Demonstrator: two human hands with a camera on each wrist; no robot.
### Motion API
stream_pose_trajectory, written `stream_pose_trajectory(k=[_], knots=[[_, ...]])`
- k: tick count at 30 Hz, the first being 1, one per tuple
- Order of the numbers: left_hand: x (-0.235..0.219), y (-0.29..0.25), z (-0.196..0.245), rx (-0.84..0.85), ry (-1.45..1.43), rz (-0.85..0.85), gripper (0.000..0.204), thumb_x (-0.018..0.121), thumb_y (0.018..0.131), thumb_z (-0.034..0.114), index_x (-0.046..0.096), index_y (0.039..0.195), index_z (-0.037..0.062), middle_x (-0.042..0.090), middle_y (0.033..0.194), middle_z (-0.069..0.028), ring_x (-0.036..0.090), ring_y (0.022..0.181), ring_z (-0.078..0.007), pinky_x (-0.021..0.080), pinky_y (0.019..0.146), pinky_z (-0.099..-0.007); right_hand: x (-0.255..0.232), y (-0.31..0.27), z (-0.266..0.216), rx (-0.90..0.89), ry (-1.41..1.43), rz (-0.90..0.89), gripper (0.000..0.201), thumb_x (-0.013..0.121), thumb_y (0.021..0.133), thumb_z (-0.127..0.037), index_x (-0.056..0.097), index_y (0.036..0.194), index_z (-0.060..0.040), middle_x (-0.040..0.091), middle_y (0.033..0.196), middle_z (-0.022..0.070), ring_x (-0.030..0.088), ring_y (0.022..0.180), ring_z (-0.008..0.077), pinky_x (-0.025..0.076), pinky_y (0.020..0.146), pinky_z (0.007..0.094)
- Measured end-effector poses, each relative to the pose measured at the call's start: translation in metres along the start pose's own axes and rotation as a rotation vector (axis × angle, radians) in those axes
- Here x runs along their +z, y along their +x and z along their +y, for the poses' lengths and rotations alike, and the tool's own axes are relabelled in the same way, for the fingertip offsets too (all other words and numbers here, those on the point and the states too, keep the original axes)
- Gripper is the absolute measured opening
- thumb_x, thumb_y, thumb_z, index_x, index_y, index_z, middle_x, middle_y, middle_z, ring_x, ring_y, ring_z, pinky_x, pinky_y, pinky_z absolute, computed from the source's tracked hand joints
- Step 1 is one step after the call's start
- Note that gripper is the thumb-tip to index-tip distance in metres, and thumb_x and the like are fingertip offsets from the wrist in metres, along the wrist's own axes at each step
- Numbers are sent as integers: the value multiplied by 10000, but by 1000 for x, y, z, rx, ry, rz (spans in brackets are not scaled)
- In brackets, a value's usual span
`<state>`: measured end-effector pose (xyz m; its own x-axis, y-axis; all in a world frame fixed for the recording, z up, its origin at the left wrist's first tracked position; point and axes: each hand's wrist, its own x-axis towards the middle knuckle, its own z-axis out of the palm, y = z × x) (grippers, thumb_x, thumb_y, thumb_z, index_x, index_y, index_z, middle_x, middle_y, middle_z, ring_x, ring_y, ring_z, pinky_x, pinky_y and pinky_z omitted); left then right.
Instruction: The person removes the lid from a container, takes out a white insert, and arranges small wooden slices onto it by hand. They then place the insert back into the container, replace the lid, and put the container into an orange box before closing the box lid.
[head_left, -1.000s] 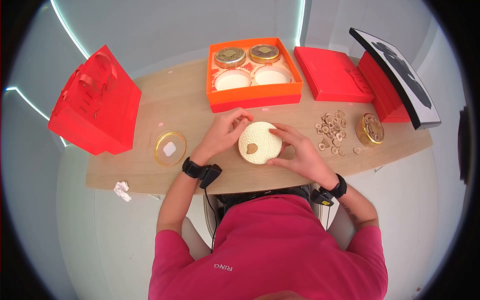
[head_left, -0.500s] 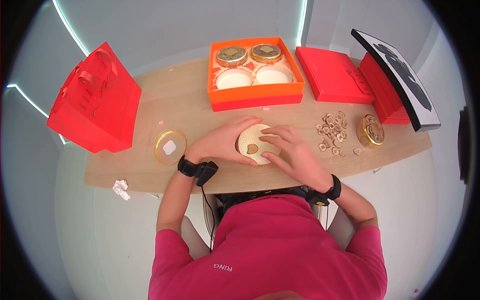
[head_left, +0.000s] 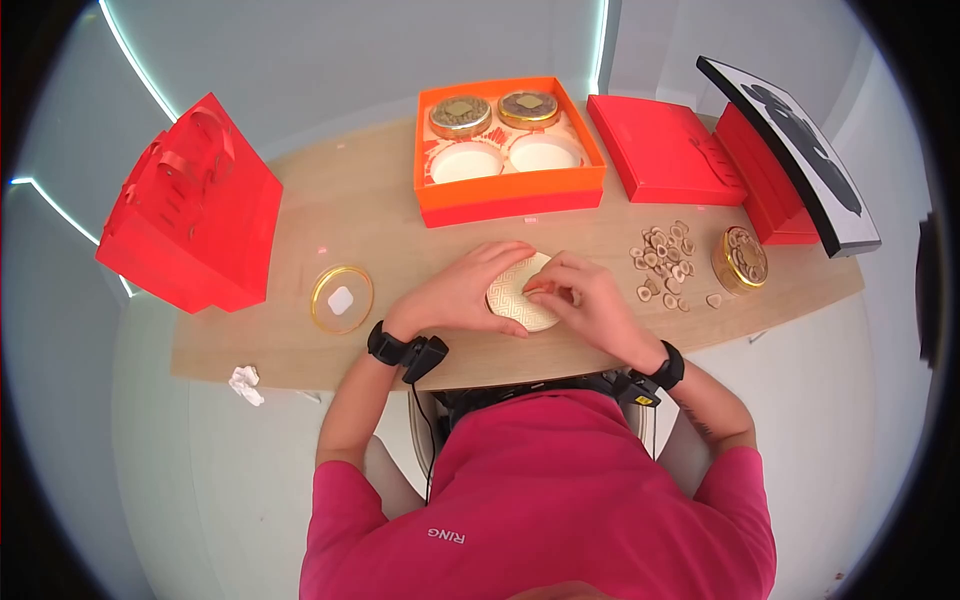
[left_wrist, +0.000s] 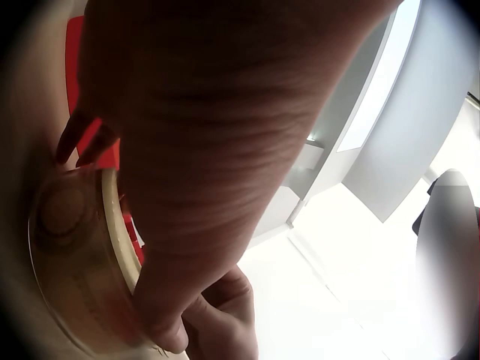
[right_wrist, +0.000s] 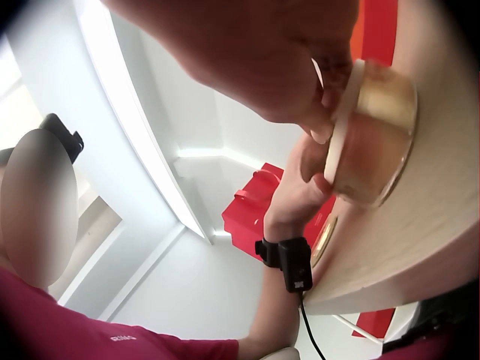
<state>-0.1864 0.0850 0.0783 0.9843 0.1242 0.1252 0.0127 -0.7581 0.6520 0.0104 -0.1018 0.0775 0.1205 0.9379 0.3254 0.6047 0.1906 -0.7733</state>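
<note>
In front of the person stands a clear round jar (right_wrist: 375, 139) with a cream, key-patterned disc (head_left: 507, 292) on top. The left hand (head_left: 465, 290) grips its side, thumb at the near edge and fingers around the far edge. Over the disc, the right hand (head_left: 585, 298) has its thumb and fingers pinched together on the small brown dried slice, which the fingers mostly hide. The left wrist view shows the jar's clear wall (left_wrist: 75, 262) beside the left thumb.
A gold-rimmed clear lid (head_left: 342, 298) lies left, near a red bag (head_left: 200, 210). Right are loose dried slices (head_left: 665, 262) and a filled jar (head_left: 741, 262). Behind, an orange box (head_left: 510, 183) holds two jars; a red box lid (head_left: 665, 150) lies beside it.
The left hand has come from above the jar's edge to grip its side. The right hand has moved from the jar's right edge onto the disc and pinched the slice there.
</note>
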Motion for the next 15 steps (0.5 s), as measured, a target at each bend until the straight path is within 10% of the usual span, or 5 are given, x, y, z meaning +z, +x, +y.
stream_pose_trajectory(k=[6, 15], knots=[[-6, -10, 31, 1, 77, 140, 1077, 932, 892, 571, 496, 1664, -41, 496, 1708, -277, 441, 1626, -435, 406, 1330, -509, -46, -12, -20, 75, -141, -5, 133, 830, 1013, -96, 808, 1132, -41, 787, 1028, 92, 719, 852, 235, 569, 756, 353], [28, -4, 63, -88, 326, 214, 744, 852, 988, 392, 619, 1568, -12, 521, 1698, -273, 448, 1610, -462, 391, 1324, -536, -51, -18, -4, -13, -146, -83, 170, 834, 1025, -143, 808, 1151, -31, 836, 1067, 111, 780, 926, 300, 606, 799, 402]])
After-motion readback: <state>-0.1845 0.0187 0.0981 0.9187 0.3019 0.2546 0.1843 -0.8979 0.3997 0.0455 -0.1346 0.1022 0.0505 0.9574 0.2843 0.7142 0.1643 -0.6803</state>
